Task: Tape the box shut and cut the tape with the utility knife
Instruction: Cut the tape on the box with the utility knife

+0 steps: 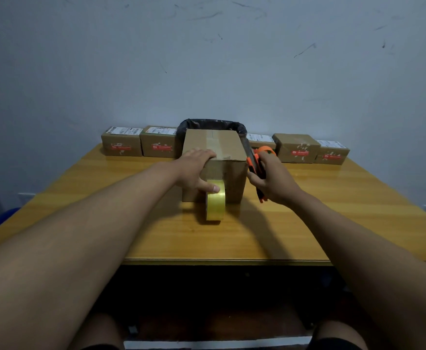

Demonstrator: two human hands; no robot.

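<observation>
A brown cardboard box (228, 145) stands in the middle of the wooden table (333, 210). A strip of clear tape (211, 140) runs along its top seam and down its front face. The yellowish tape roll (215, 207) stands on edge against the box's front, still joined to that strip. My left hand (195, 168) rests on the box's near top edge, fingers on top and thumb touching the roll. My right hand (272, 181) grips an orange and black utility knife (253, 161) just right of the box's front right corner, blade end pointing up and away.
Several small cardboard parcels with red labels (122, 145) (296, 147) line the far edge of the table against the wall. A bin lined with a black bag (211, 123) stands right behind the box. My knees show below the table's near edge.
</observation>
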